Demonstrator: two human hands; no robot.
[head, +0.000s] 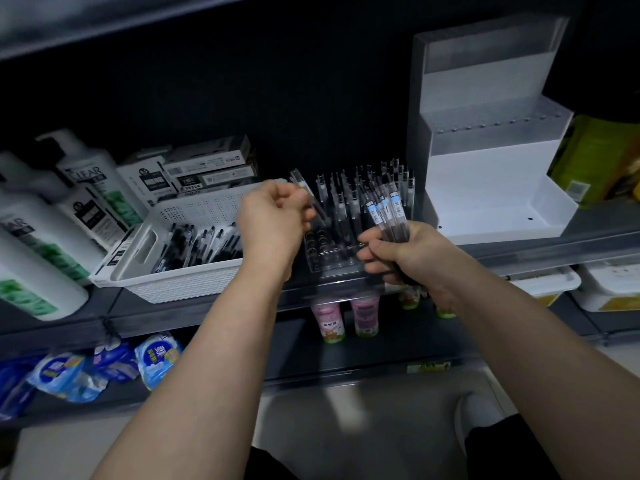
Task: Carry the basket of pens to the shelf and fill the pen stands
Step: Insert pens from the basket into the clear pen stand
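Shelf (138,311) inspected at mid height: dark, with stock along its whole run. White perforated basket (180,282) sits at the front edge of the shelf, left of centre. Loose pens (201,245) with dark barrels lie inside it, mostly toward its right end. Clear pen stand (332,258) is at the same front edge, just right of the basket; whether the two touch cannot be confirmed, as the person's forearm covers the join. Back rows of the stand carry upright pens (346,192), while the front rows show open holes.

Left hand (273,220) is above the basket's right end and the stand's left side. Its fingers are curled and pinch a single clear pen (301,183), which tilts up and away from the person. Right hand (412,254) is at the stand's front right corner with its fingers wrapped round a bundle of pens (384,209). These are held roughly upright, and their blue-labelled barrels rise above the fist.

Other stock on the same shelf:
- Left end: white shampoo bottles (86,188), standing and lying.
- Behind the basket, toward the back edge: stacked pen boxes (207,168).
- Right of the pen stand: a white tiered display unit (485,174).
- Beyond that, at the right end: a green and yellow package (595,157).

On the shelf below are pink and green cups (329,320) under the pen stand, blue wrapped packets (156,358) to the left and white tubs (609,289) to the right.
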